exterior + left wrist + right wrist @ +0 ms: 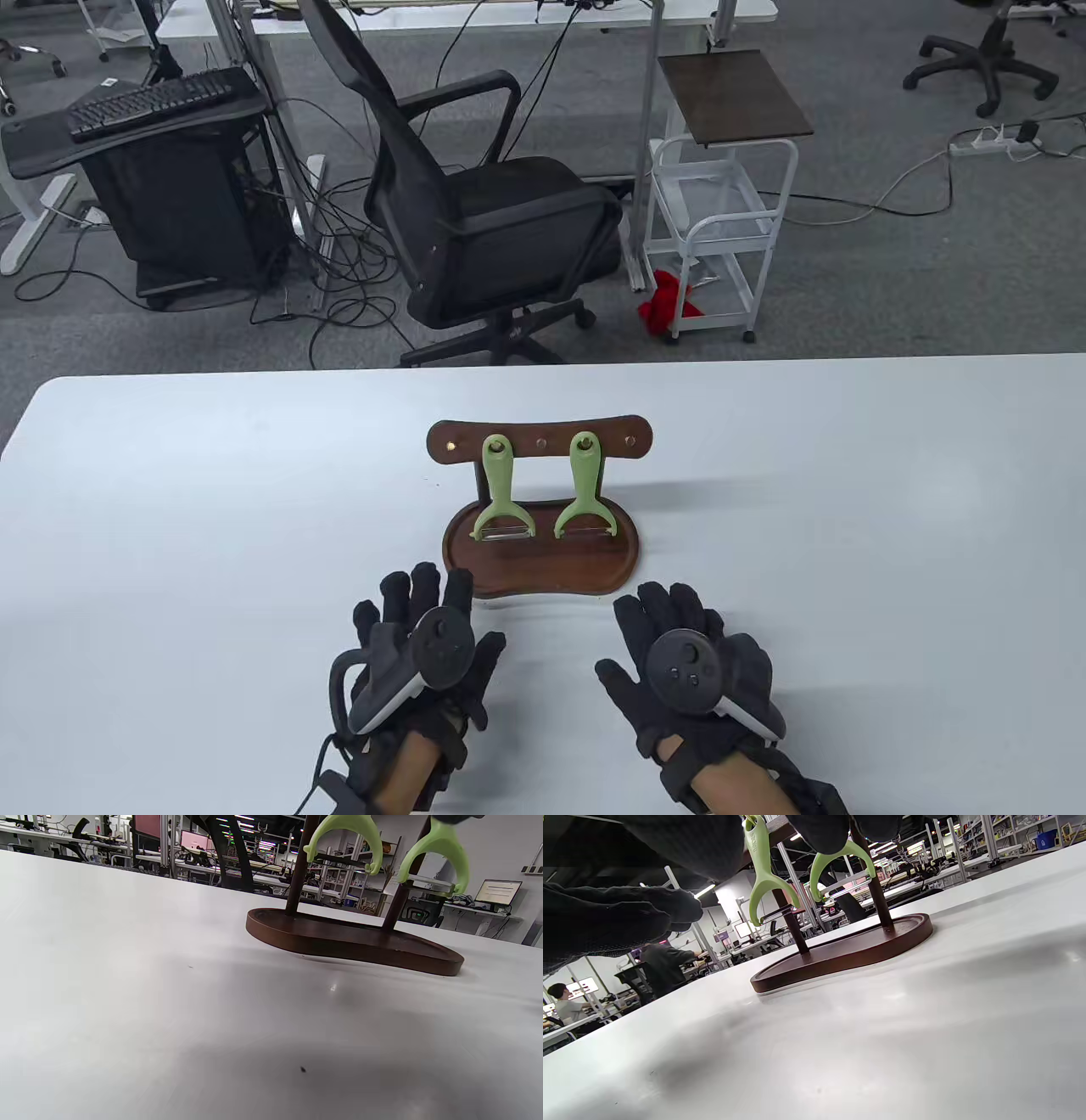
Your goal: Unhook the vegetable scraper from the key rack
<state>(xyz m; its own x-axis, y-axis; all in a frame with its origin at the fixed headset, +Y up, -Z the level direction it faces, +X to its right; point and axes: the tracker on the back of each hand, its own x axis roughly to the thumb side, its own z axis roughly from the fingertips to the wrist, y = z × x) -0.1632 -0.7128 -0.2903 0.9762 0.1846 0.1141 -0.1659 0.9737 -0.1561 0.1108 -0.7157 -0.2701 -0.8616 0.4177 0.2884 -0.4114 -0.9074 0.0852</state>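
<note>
A dark wooden key rack (540, 441) stands on an oval wooden base (543, 570) mid-table. Two light green vegetable scrapers hang from its pegs, blades down: a left scraper (499, 490) and a right scraper (584, 486). They also show in the left wrist view (344, 832) and the right wrist view (761, 872). My left hand (422, 645) lies flat on the table just before the base's left end, fingers spread, holding nothing. My right hand (687, 658) lies flat to the right of the base's front, fingers spread, holding nothing.
The white table (170, 526) stretches wide on both sides of the rack. Behind its far edge stand a black office chair (484, 212) and a small white cart (721, 221).
</note>
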